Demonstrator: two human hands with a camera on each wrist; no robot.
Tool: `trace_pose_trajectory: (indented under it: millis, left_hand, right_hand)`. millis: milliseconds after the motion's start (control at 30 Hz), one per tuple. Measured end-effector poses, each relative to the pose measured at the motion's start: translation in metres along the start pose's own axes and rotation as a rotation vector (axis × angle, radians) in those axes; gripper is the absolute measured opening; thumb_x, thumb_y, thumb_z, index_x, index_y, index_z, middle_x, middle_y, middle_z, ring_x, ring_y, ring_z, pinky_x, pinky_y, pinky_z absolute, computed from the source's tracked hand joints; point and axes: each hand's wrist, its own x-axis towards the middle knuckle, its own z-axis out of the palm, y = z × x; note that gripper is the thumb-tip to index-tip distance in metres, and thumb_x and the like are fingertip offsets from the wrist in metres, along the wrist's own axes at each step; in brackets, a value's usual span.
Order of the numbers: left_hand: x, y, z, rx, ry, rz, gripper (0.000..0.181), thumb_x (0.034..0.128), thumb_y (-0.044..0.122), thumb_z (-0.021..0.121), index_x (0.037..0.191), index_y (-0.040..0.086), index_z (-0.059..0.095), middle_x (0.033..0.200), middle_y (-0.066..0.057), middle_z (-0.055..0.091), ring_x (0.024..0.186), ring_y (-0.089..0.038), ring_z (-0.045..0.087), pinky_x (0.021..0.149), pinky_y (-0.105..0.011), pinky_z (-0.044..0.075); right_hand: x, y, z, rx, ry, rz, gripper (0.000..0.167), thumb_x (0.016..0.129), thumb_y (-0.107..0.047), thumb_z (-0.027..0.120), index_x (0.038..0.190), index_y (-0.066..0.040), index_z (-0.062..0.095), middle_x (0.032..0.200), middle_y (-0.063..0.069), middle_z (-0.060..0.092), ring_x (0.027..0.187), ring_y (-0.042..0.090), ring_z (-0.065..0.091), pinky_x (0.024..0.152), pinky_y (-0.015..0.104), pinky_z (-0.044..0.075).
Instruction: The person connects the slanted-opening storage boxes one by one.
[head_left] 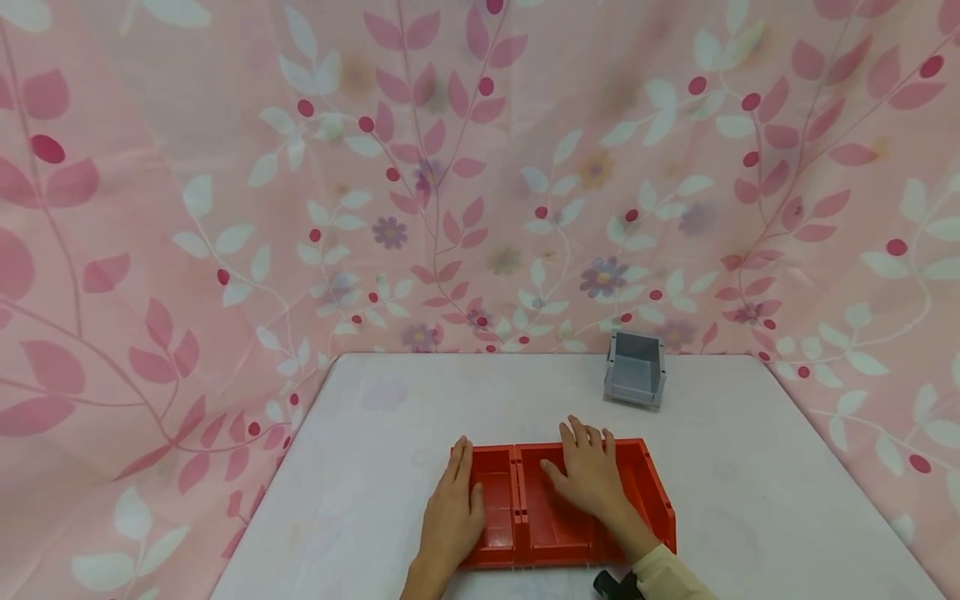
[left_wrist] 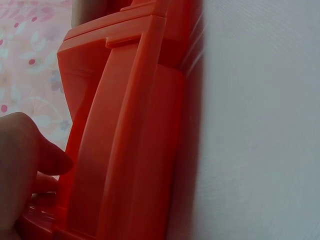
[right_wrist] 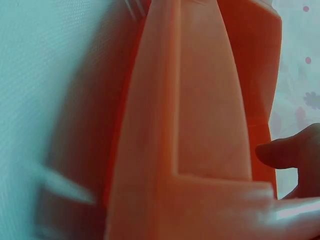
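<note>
Red plastic storage bins (head_left: 551,533) stand side by side on the white table, with at least two compartments showing. My left hand (head_left: 452,517) holds the left side wall of the left bin (head_left: 495,500), its fingers along that wall and its thumb toward the inside. My right hand (head_left: 588,475) lies over the right part of the bins, fingers spread toward the back rim and thumb out to the left. It covers part of the wall beneath it. The left wrist view shows the red bin's front (left_wrist: 120,125) close up; the right wrist view shows a red front (right_wrist: 210,100) too.
A grey bin (head_left: 636,371) sits near the table's back edge, right of centre. The white table (head_left: 375,483) extends to both sides of the red bins. A pink floral cloth (head_left: 480,167) hangs behind. A dark object (head_left: 617,585) shows beside the right wrist.
</note>
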Motion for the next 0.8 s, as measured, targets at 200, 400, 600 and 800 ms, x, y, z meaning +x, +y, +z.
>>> trace_pose_trajectory:
  millis: [200,400,600,800]
  left_hand:
    - [0.0007,0.0014,0.0011,0.004,0.01,0.018,0.071,0.0972,0.012,0.067,0.161,0.004,0.038,0.165,-0.009,0.036,0.141,-0.033,0.048,0.102,-0.053,0.05]
    - [0.0016,0.0025,-0.0013,0.01,0.011,0.042,0.068,0.0982,0.009,0.065,0.161,0.005,0.038,0.167,-0.008,0.034,0.143,-0.032,0.046,0.104,-0.052,0.049]
    - [0.0002,0.0007,-0.0058,0.033,0.026,0.072,0.066,0.0965,0.008,0.067,0.158,0.006,0.044,0.165,-0.008,0.036,0.137,-0.035,0.051,0.099,-0.056,0.052]
    - [0.0018,-0.0035,-0.0074,0.07,0.005,0.052,0.068,0.0959,0.013,0.069,0.159,0.008,0.044,0.166,-0.008,0.035,0.138,-0.034,0.05,0.098,-0.055,0.053]
  right_hand:
    - [-0.0009,0.0052,0.0012,0.044,-0.001,0.001,0.085,0.088,-0.042,0.077,0.154,0.0,0.045,0.161,0.023,0.038,0.14,0.046,0.036,0.117,0.07,0.014]
    - [-0.0022,0.0066,-0.0005,0.103,0.025,-0.023,0.08,0.088,-0.036,0.077,0.153,0.0,0.048,0.159,0.024,0.04,0.14,0.047,0.036,0.117,0.071,0.013]
    - [-0.0007,0.0027,0.003,0.119,0.024,-0.024,0.073,0.09,-0.035,0.075,0.15,0.0,0.051,0.157,0.025,0.042,0.14,0.047,0.036,0.117,0.072,0.012]
    - [0.0003,-0.0012,0.0057,0.114,0.034,-0.015,0.07,0.09,-0.035,0.075,0.148,-0.001,0.053,0.155,0.025,0.044,0.139,0.047,0.038,0.117,0.071,0.013]
